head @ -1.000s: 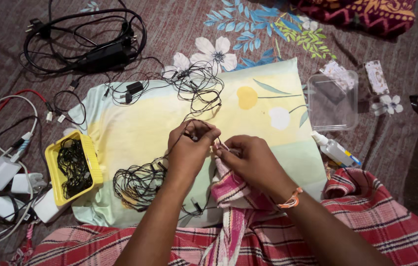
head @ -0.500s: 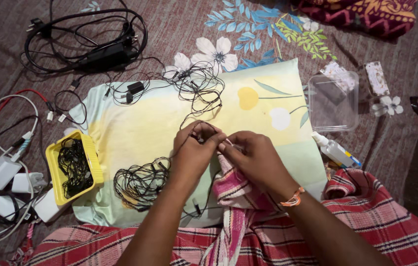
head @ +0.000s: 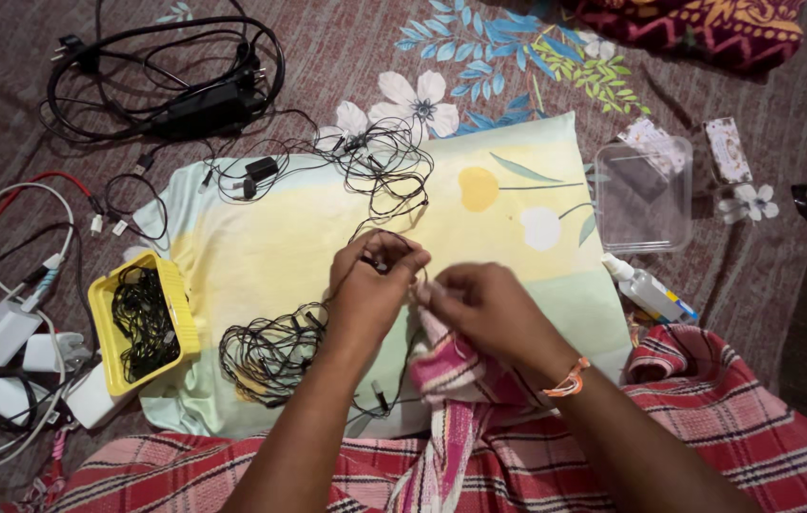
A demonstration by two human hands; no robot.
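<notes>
Over a pale floral pillow (head: 261, 256), the left hand (head: 370, 290) and right hand (head: 484, 304) meet, each pinching a thin black earphone wire (head: 394, 214) running away from them toward the pillow's far edge.

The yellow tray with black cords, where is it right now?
In the head view the yellow tray sits on the pillow's left edge, between the white chargers and the loose cord bundle.
</notes>
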